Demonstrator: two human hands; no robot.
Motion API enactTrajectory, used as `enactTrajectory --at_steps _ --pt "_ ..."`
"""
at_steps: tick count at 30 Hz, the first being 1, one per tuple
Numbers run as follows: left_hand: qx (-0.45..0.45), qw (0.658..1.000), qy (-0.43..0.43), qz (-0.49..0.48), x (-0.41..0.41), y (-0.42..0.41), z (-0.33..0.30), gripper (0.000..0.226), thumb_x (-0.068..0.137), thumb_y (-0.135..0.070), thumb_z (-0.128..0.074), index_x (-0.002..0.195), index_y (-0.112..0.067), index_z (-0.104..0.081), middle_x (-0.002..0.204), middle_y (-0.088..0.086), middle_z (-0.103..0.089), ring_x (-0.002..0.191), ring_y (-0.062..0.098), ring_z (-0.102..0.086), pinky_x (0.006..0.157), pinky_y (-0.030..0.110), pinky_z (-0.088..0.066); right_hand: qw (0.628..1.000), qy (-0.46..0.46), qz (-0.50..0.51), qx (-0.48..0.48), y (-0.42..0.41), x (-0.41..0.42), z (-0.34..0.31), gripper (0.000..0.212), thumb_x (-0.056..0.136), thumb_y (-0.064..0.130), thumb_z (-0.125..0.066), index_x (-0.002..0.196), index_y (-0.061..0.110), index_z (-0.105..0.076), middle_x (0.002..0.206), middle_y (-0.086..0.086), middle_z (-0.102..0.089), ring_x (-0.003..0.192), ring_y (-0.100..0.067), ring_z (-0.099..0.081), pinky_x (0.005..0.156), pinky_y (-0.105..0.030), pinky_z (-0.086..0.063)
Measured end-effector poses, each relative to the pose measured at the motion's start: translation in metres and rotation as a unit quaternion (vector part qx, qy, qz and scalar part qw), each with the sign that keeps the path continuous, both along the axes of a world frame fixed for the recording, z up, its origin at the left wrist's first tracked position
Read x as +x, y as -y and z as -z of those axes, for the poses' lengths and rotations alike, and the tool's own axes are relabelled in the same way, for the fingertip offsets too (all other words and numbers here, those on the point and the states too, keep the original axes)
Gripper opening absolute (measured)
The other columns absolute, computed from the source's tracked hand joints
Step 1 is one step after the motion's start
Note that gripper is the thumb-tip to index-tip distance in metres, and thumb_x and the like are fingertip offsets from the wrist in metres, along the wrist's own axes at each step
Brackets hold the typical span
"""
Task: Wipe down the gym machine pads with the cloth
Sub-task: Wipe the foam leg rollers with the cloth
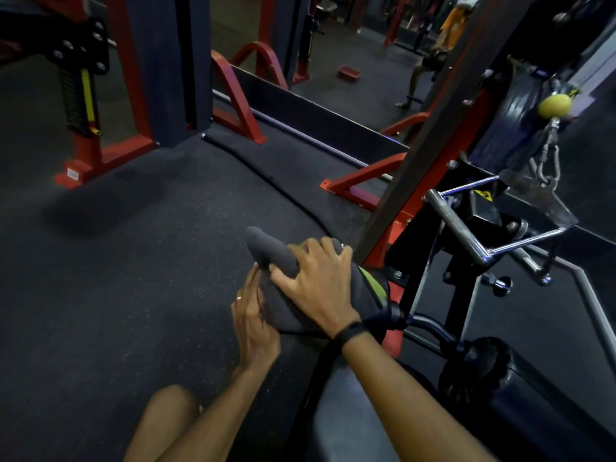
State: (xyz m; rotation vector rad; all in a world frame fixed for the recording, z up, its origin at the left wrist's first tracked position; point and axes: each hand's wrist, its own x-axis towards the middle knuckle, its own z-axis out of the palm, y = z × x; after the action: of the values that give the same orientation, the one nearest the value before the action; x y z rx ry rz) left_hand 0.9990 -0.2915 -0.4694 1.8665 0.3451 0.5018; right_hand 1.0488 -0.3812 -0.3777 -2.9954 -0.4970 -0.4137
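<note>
A dark grey cloth [286, 305] lies draped over a roller pad of the gym machine, low in the centre of the view. A strip of green [374, 282] shows at the pad's right end. My right hand [320, 281] presses down on top of the cloth with fingers spread. My left hand [253, 323] rests against the cloth's left side, fingers pointing up along it; whether they pinch the edge is unclear. A dark seat pad [350, 415] sits below my right forearm, and a black roller pad [483, 371] is to its right.
Red and black machine frame [383, 241] rises right behind the pad. A chrome handle bar [460, 228] and a cable with a yellow ball [553, 106] hang at the right. A black cable [266, 178] runs across the rubber floor [133, 261]. A mirror [350, 61] lines the back.
</note>
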Motion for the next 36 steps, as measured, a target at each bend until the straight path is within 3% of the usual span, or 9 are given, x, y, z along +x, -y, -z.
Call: enactTrajectory --at_steps 5,12,17,20,22,25,28,32,36 --pt "-0.002 0.999 0.029 -0.019 -0.018 0.003 0.017 0.054 0.103 -0.041 -0.023 0.145 -0.021 -0.050 0.142 0.004 -0.057 0.127 0.022 -0.051 0.104 0.036 -0.035 0.994 0.082 0.077 -0.008 0.054 -0.018 0.008 0.043 0.079 0.066 -0.048 0.094 0.031 -0.069 0.096 0.005 -0.064 0.097 -0.025 -0.054 0.081 -0.044 -0.032" --pt "-0.034 0.999 0.015 0.002 -0.015 0.000 0.011 0.056 0.101 -0.048 -0.021 0.146 -0.026 -0.047 0.145 0.002 -0.055 0.131 0.017 -0.047 0.107 0.041 -0.036 0.949 -0.150 0.276 0.011 0.052 0.045 -0.022 0.053 0.085 0.064 -0.046 0.105 0.021 -0.070 0.117 -0.008 -0.068 0.119 -0.032 -0.052 0.098 -0.052 -0.029" --pt "-0.057 0.998 0.027 0.017 -0.018 -0.001 0.026 0.058 0.104 -0.049 -0.024 0.144 -0.019 -0.052 0.141 0.005 -0.058 0.129 0.023 -0.054 0.106 0.049 -0.044 0.971 -0.121 0.202 -0.035 -0.019 0.046 -0.008 0.053 0.086 0.061 -0.044 0.103 0.019 -0.072 0.112 -0.009 -0.071 0.115 -0.032 -0.054 0.100 -0.053 -0.029" --pt "-0.056 0.998 0.019 -0.010 -0.024 -0.004 0.037 0.056 0.100 -0.048 -0.027 0.105 -0.007 -0.065 0.099 0.010 -0.067 0.092 0.028 -0.064 0.081 0.058 -0.051 0.990 -0.047 0.131 -0.040 -0.050 0.018 0.000 0.055 0.085 0.062 -0.041 0.096 0.019 -0.073 0.105 -0.009 -0.068 0.107 -0.032 -0.053 0.098 -0.058 -0.031" --pt "-0.075 0.997 0.009 -0.029 -0.030 -0.002 0.036 0.045 0.094 -0.040 -0.031 0.096 -0.008 -0.063 0.088 0.007 -0.063 0.081 0.024 -0.061 0.080 0.057 -0.050 0.996 0.002 0.081 -0.030 -0.047 0.001 0.005 0.054 0.082 0.065 -0.041 0.095 0.023 -0.072 0.100 -0.006 -0.066 0.101 -0.030 -0.053 0.096 -0.060 -0.034" --pt "-0.063 0.997 -0.008 -0.035 -0.035 -0.001 0.040 0.052 0.094 -0.032 -0.035 0.121 0.002 -0.065 0.114 0.016 -0.068 0.109 0.035 -0.064 0.094 0.041 -0.044 0.999 0.043 -0.002 -0.031 -0.015 -0.010 0.013 0.048 0.081 0.068 -0.043 0.096 0.030 -0.067 0.096 0.001 -0.063 0.098 -0.026 -0.052 0.090 -0.053 -0.036" --pt "-0.053 0.998 -0.004 0.030 -0.038 -0.005 0.042 0.058 0.100 -0.051 -0.029 0.150 -0.026 -0.045 0.151 -0.006 -0.048 0.140 0.012 -0.044 0.113 0.041 -0.035 0.997 0.037 0.043 -0.042 0.026 -0.001 0.002 0.049 0.080 0.070 -0.041 0.091 0.030 -0.069 0.095 0.004 -0.066 0.100 -0.024 -0.054 0.085 -0.048 -0.033" --pt "-0.007 0.998 -0.010 0.054 -0.037 -0.016 0.035 0.052 0.100 -0.057 -0.026 0.150 -0.043 -0.035 0.156 -0.007 -0.042 0.142 0.009 -0.037 0.118 0.043 -0.027 0.980 -0.050 0.193 -0.002 0.056 0.024 -0.014 0.057 0.081 0.068 -0.037 0.090 0.026 -0.074 0.101 0.001 -0.071 0.107 -0.025 -0.055 0.088 -0.048 -0.033" --pt "-0.027 0.998 -0.009 0.052 -0.035 -0.025 0.023 0.054 0.099 -0.057 -0.026 0.147 -0.038 -0.042 0.156 -0.007 -0.042 0.142 0.009 -0.037 0.118 0.044 -0.029 0.976 0.014 0.216 0.004 0.053 0.000 -0.005 0.054 0.080 0.067 -0.038 0.087 0.026 -0.073 0.095 0.002 -0.068 0.100 -0.025 -0.054 0.087 -0.049 -0.035"
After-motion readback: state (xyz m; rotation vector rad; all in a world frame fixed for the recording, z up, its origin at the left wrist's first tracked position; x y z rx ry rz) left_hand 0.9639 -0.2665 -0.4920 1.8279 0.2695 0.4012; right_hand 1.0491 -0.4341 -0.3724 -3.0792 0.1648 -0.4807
